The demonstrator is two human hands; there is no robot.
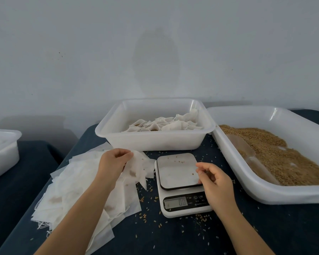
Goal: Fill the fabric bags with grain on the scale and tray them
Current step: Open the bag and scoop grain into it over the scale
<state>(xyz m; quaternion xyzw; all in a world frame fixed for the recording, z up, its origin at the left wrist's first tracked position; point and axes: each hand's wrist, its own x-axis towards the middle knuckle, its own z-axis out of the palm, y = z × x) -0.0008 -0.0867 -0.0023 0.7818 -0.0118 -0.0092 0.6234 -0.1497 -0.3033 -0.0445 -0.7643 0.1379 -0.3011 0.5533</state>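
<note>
- Bag (138,167): thin, white, flat and empty, pinched at its upper edge by the left hand (114,162); it hangs over the bag pile (77,192), just left of the scale (180,183).
- Scale: platform bare but for stray kernels, directly right of the bag.
- Right hand (213,181): fingers loosely curled over the platform's right edge, holding nothing evident.
- Grain tub (276,192): right of the scale, nearer the right hand.
- Tray (155,140): behind the scale, holding filled bags.
- Worktop (173,236): dark, strewn with kernels.
</note>
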